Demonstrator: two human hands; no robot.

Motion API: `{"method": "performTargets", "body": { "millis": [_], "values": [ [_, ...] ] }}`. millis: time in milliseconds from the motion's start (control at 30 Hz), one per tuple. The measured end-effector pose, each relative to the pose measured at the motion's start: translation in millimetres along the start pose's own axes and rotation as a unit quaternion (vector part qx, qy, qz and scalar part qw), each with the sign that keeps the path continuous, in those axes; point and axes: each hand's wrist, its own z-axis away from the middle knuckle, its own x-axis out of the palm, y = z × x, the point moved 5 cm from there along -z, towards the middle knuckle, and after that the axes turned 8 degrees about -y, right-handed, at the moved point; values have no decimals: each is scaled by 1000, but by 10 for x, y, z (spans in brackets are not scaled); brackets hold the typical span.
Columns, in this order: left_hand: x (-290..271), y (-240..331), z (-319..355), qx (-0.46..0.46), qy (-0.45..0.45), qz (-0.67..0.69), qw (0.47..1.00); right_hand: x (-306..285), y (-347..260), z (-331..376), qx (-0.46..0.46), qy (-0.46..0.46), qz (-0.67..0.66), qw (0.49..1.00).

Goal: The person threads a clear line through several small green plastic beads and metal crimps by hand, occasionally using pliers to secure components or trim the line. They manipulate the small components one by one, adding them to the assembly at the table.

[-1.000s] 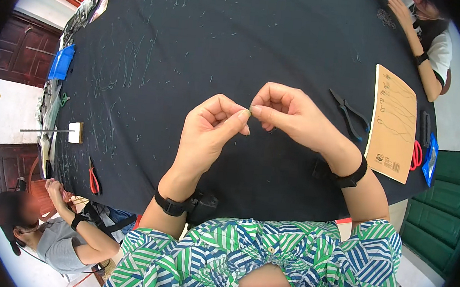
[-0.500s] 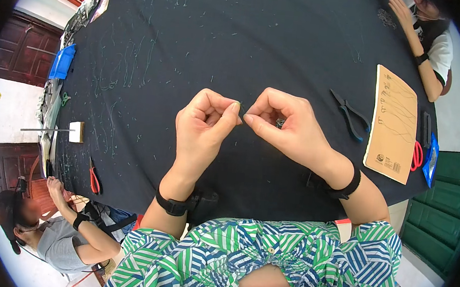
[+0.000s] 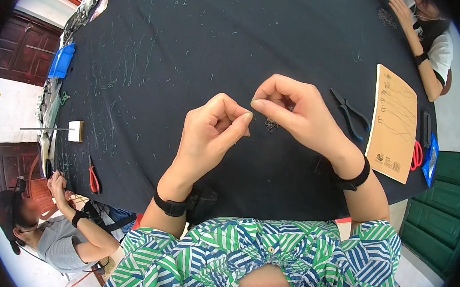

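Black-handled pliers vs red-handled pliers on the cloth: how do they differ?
Colour: the black-handled pliers show blue at a handle end; the red-handled pliers have red grips.
Handles: the black pair's are spread wide; the red pair's sit close together.
Place: black pair right of the right hand; red pair left of the left hand.
Both lie on the black cloth.

Long-nose pliers point(image 3: 344, 106) lie on the tablecloth point(image 3: 275, 186) right of the right hand point(image 3: 298, 114) — a notebook point(image 3: 392, 138) farther right.
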Motion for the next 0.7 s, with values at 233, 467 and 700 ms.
{"method": "performTargets", "body": {
  "millis": [233,467,700],
  "values": [
    [-49,-46,-3,30,19,56,998,235,219,-23,44,-16,-207,977],
    [-91,-29,-7,59,62,35,996,263,75,59,5,38,-68,997],
    [-60,-8,-6,67,79,24,994,211,-182,80,-121,79,151,978]
  ]
}}
